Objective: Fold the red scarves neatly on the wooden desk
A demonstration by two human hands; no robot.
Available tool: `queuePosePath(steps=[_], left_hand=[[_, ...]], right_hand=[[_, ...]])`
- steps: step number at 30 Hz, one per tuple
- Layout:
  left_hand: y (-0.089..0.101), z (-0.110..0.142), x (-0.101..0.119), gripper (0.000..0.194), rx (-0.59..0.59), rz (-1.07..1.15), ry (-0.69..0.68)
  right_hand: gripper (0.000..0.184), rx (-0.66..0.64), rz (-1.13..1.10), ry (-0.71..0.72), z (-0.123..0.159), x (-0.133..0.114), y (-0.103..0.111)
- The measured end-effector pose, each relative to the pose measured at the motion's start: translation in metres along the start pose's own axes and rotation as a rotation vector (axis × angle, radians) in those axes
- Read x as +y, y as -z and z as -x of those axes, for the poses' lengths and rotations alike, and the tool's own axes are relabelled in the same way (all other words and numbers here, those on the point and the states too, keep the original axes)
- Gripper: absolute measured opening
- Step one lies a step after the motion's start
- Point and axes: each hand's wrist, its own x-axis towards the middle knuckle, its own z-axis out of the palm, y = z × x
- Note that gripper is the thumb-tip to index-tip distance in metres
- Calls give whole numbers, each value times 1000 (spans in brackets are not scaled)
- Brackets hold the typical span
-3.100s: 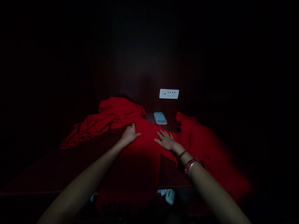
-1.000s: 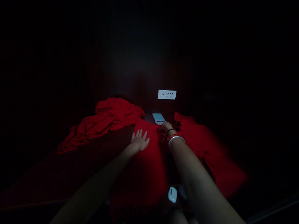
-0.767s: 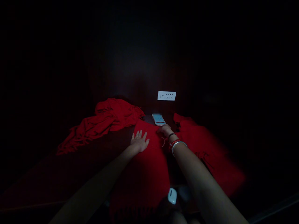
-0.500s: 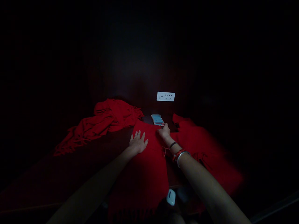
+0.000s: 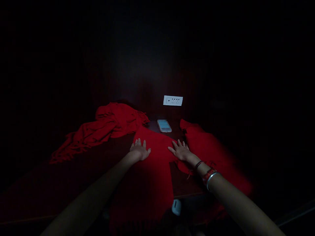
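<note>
A red fringed scarf (image 5: 147, 177) lies spread over a dark table and hangs over its front edge. My left hand (image 5: 139, 151) rests flat on the scarf's left edge, fingers stretched out. On the scarf's right edge my right hand (image 5: 180, 151) also lies flat with fingers spread; bracelets circle that wrist. A phone (image 5: 164, 126) lies on the table just beyond both hands, untouched.
A crumpled red scarf (image 5: 108, 126) is heaped at the back left. More red cloth (image 5: 209, 152) lies to the right. A white wall socket (image 5: 173, 100) sits on the dark panel behind. A small white object (image 5: 176, 207) shows below the table's front edge (image 5: 187, 195). The room is very dark.
My right hand has drawn back from the phone and now lies flat on the scarf. My left hand has slid slightly left and nearer. The phone stays where it was.
</note>
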Motion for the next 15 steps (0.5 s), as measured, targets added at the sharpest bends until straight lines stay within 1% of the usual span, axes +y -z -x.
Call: queuePosePath(steps=[2, 3, 4, 5, 6, 8, 12, 15], left_hand=[[-3, -2, -1, 63, 78, 17, -57], [-4, -4, -3, 64, 105, 24, -97], [-5, -6, -5, 65, 113, 32, -133], [-5, -7, -8, 68, 99, 41, -157], [-5, -9, -11, 72, 73, 51, -165], [-2, -11, -17, 81, 13, 70, -159], [6, -12, -23, 97, -71, 78, -116], [7, -13, -23, 102, -95, 82, -92]], right_hand=[[65, 109, -39, 101, 3, -11, 5], [64, 141, -69, 168, 4, -18, 6], [63, 132, -89, 225, 5, -26, 5], [63, 90, -102, 259, 6, -32, 4], [63, 30, -109, 268, 6, -37, 2], [65, -68, -99, 241, 7, -41, -3], [65, -127, -60, 191, 5, -33, -7], [66, -183, -66, 161, 3, -31, -5]])
